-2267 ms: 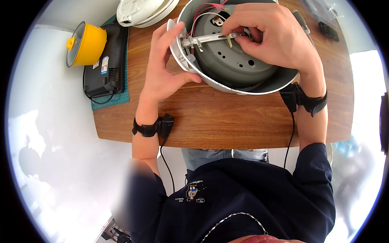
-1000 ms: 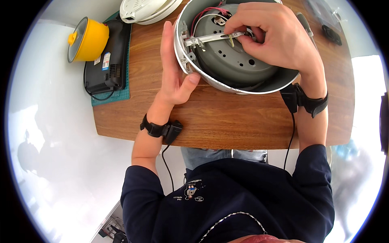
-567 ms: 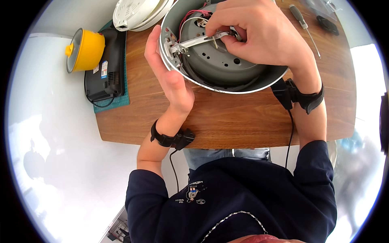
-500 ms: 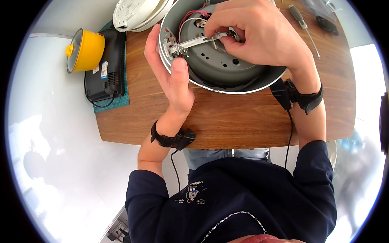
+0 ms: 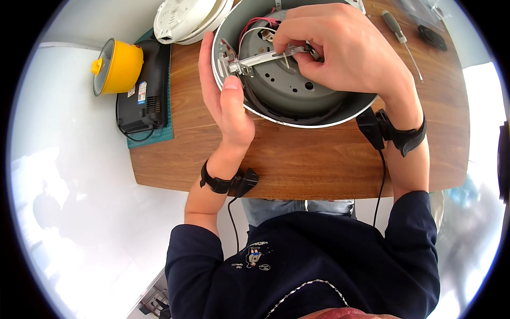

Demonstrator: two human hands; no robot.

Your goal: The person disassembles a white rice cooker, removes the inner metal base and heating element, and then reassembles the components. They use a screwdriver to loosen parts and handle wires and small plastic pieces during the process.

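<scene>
A round metal appliance housing (image 5: 340, 106), grey inside with a pale rim, lies open side up on the wooden table. Its inner plate has several holes, and red and white wires (image 5: 254, 24) run along the far side. My left hand (image 5: 234, 114) holds the housing's left side, thumb over the rim and fingers outside. Across the inside runs a thin metal lever bar (image 5: 260, 58), hinged to a bracket (image 5: 239, 68) near my left thumb. My right hand (image 5: 350, 50) reaches in over the plate and pinches the bar's right end; its fingers partly hide that end.
To the right lie a screwdriver (image 5: 393, 25) and a black oval object (image 5: 432, 37). White plastic covers (image 5: 186, 18) sit at the back left. A yellow pot (image 5: 122, 66) rests on a black device (image 5: 139, 110) over a green mat (image 5: 159, 135). Cables hang from both wrist straps.
The whole view has shifted slightly, so everything sits a little lower and to the right. My hands keep nearly the same grip on the housing and the lever bar.
</scene>
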